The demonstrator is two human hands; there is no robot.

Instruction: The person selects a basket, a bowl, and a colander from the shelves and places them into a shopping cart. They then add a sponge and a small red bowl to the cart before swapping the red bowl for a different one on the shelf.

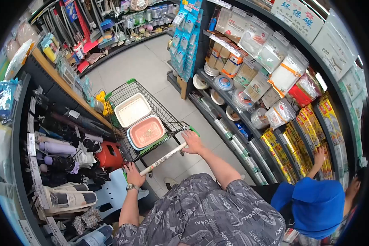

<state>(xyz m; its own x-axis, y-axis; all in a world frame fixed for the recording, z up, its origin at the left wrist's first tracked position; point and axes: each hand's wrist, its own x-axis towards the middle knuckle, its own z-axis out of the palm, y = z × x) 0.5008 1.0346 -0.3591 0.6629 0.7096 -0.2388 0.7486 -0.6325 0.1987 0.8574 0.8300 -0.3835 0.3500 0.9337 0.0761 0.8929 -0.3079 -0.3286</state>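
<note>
A shopping cart [145,88] of dark wire with green corners stands in front of me. My left hand [134,175] is at the left end of its pale handle [164,157], a watch on the wrist. At the handle's right end, my right hand [192,142] has its fingers closed over the bar. Inside the cart sit a cream plastic basin [132,110] and, nearer to me, a pink basin [147,132] with a light blue rim under it.
Shelves with umbrellas [65,112] run along the left, a red stool [109,156] low beside the cart. Packaged goods [289,76] fill the right shelves. A person in blue [317,207] reaches toward yellow boxes at right. Blue packets [186,41] hang ahead.
</note>
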